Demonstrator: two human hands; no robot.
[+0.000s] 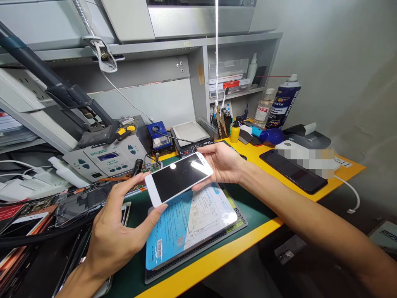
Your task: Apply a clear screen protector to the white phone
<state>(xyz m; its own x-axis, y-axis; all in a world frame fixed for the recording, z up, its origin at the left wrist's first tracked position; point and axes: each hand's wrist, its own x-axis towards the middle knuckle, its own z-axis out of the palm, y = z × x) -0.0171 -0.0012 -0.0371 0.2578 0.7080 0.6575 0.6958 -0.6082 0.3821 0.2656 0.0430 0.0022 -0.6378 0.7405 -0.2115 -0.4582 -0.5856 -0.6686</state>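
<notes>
A white smartphone point(180, 179) with a dark screen is held level between both hands, with glare spots on its glass. My left hand point(116, 225) grips its left end, thumb at the lower corner and fingers at the upper one. My right hand point(221, 161) is closed round the phone's right end, with the fingers partly behind it. Below the phone lies a blue and white printed box point(186, 236), resting on a grey perforated mat point(238, 225).
Several phones point(46, 256) are heaped at the left. A soldering station point(108, 159) and a blue iron stand point(159, 136) stand behind. A black phone point(293, 171), a white box point(291, 147), a spray can point(283, 103) and a yellow bottle point(235, 132) are to the right.
</notes>
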